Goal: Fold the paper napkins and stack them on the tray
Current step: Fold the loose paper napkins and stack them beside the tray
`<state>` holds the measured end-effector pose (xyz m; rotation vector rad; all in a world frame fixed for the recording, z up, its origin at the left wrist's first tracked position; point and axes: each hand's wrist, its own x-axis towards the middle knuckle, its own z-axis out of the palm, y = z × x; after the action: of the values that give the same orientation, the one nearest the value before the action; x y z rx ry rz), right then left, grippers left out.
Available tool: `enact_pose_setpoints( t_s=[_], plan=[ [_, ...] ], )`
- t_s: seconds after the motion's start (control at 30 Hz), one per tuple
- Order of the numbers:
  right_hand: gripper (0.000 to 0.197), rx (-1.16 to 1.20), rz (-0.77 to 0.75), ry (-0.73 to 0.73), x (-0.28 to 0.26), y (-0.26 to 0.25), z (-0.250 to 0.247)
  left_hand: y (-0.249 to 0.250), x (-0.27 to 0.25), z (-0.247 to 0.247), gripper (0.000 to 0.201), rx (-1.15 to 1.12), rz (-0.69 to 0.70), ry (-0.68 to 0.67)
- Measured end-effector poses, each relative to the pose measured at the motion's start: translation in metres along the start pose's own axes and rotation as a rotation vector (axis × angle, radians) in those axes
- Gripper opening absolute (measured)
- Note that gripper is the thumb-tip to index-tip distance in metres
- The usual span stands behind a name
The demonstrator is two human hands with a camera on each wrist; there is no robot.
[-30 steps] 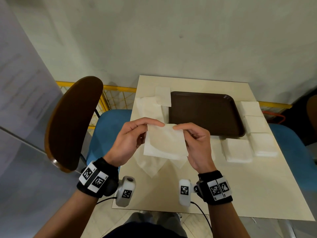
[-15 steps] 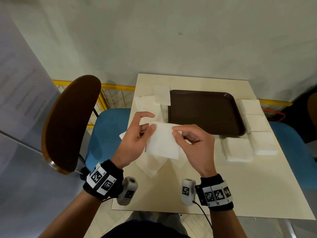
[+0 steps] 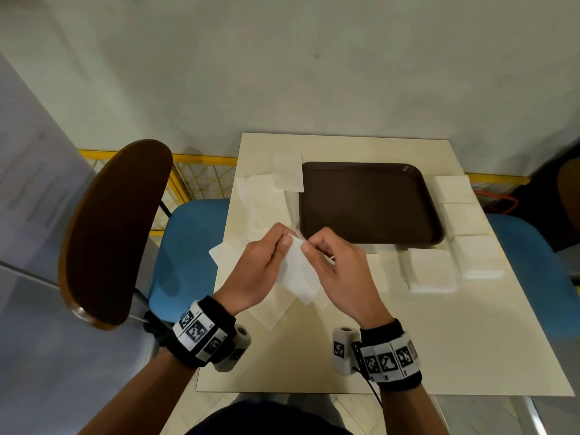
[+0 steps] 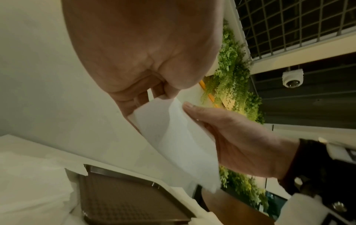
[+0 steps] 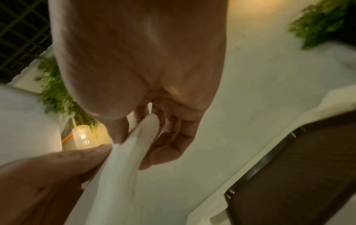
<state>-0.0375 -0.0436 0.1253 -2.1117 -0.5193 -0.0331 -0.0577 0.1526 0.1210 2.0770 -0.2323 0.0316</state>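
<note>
A white paper napkin hangs in the air over the near left part of the table, held by its top edge. My left hand pinches that edge from the left and my right hand pinches it from the right, fingertips almost meeting. The left wrist view shows the napkin sagging between both hands; the right wrist view shows the napkin between thumb and fingers. The dark brown tray lies beyond my hands with nothing on it. Unfolded napkins lie left of the tray.
Folded napkin stacks lie right of the tray, with more along the table's right side. A small folded napkin lies at the tray's far left corner. A brown-backed blue chair stands left of the cream table.
Both hands have drawn together at the napkin's top edge, so the sheet that was spread flat between them now hangs narrow and tilted. My hands also rose slightly toward the tray.
</note>
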Motion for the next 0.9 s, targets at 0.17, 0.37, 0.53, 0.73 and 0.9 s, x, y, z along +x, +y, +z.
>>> enact_pose_setpoints(
  t_s=[0.17, 0.37, 0.53, 0.73, 0.9],
  plan=[
    [0.022, -0.057, -0.024, -0.085, -0.007, 0.014, 0.0, -0.005, 0.006, 0.022, 0.026, 0.031, -0.051, -0.072],
    [0.019, 0.061, 0.122, -0.15, -0.015, 0.045, -0.027, -0.006, 0.015, 0.055, 0.022, -0.012, -0.071, 0.011],
    [0.021, 0.122, 0.2, -0.096, -0.024, 0.082, -0.072, -0.003, 0.034, 0.086, 0.022, -0.046, -0.17, 0.13],
    [0.023, 0.38, 0.439, 0.002, -0.024, 0.115, -0.099, 0.001, 0.056, 0.128, 0.025, -0.082, -0.28, 0.165],
    [0.033, 0.228, 0.52, 0.013, -0.029, 0.147, -0.087, -0.011, 0.07, 0.172, 0.025, -0.084, -0.351, 0.19]
  ],
)
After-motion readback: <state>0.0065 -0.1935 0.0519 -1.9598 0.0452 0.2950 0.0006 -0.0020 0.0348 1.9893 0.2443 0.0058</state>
